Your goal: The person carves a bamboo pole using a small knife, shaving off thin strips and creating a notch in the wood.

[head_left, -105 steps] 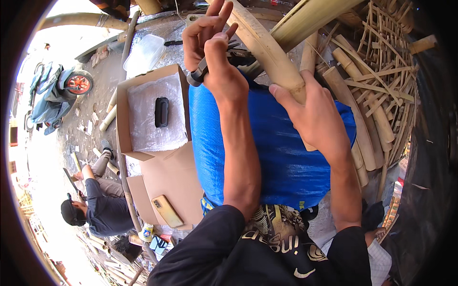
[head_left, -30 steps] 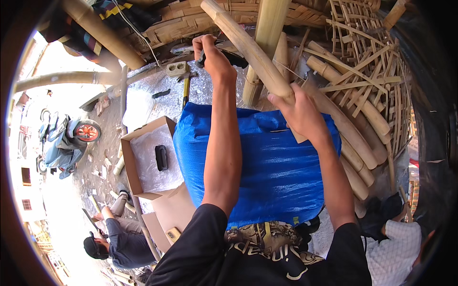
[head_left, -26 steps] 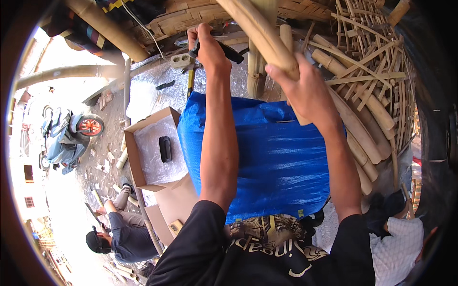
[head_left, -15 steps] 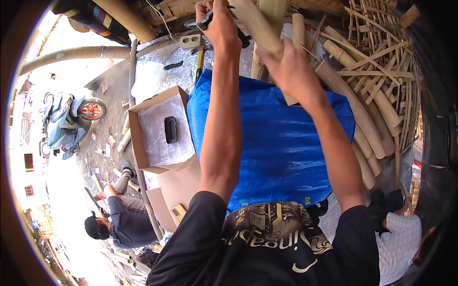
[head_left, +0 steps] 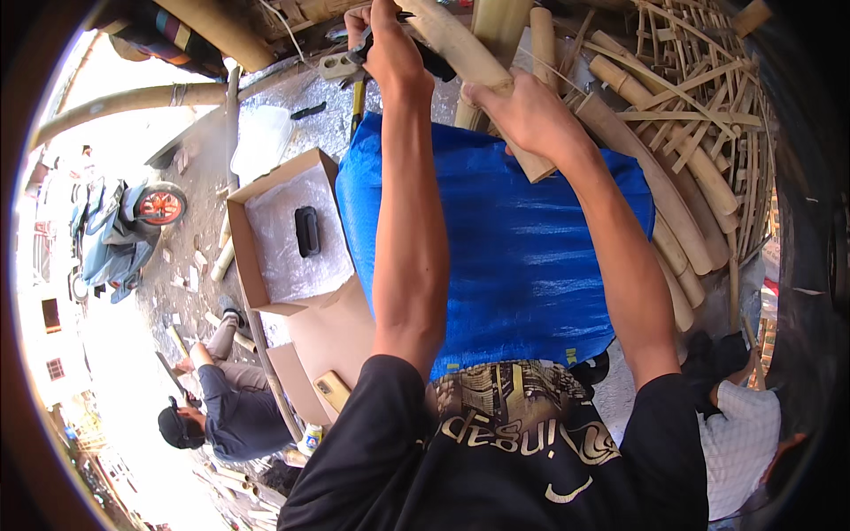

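Note:
My right hand [head_left: 529,113] is wrapped round a length of split bamboo [head_left: 456,42], which slants from the top edge down over the far rim of a blue tarp [head_left: 531,257]. My left hand [head_left: 392,51] is closed on a black tool [head_left: 434,62] near the bamboo's upper end; the tool shows on both sides of the fist, but its kind is not clear. Behind the bamboo piece stands a thicker bamboo post [head_left: 500,26]. Both forearms stretch over the tarp, which covers my lap area.
Left of the tarp sit an open cardboard box [head_left: 252,257] with a black object [head_left: 306,232], a phone [head_left: 332,389], and a yellow-handled tool [head_left: 358,106]. Bamboo poles [head_left: 646,186] and strips crowd the right. A person [head_left: 230,407] works at left, another [head_left: 739,442] at lower right; a motorbike [head_left: 115,234] stands beyond.
The bamboo piece and my right hand, blurred before, now show sharply, and its lower end lies over the tarp's edge. The whole view has shifted slightly. Both hands keep their grips.

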A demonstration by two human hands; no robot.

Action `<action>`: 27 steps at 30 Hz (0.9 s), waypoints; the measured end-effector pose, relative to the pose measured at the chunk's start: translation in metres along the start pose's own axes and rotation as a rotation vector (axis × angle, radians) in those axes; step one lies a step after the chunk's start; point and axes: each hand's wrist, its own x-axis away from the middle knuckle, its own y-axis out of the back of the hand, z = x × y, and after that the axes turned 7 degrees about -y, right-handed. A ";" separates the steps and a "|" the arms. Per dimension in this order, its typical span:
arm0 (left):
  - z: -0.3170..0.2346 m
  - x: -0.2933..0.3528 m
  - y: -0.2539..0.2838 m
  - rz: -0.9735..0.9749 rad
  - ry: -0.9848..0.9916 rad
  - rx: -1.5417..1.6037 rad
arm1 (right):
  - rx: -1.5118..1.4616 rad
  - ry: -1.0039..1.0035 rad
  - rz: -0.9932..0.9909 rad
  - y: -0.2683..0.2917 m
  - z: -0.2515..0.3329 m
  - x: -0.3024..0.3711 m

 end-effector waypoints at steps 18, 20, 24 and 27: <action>-0.007 0.001 -0.023 0.192 -0.093 -0.169 | -0.133 -0.144 0.072 -0.011 0.000 0.006; -0.010 -0.004 -0.017 0.236 -0.131 -0.274 | -0.148 -0.041 0.080 -0.001 0.006 0.008; -0.021 0.001 -0.026 0.240 -0.084 -0.380 | -0.037 0.382 -0.075 0.005 -0.009 0.003; -0.014 0.005 -0.026 0.225 -0.060 -0.311 | -0.244 -0.027 0.077 -0.020 -0.014 0.000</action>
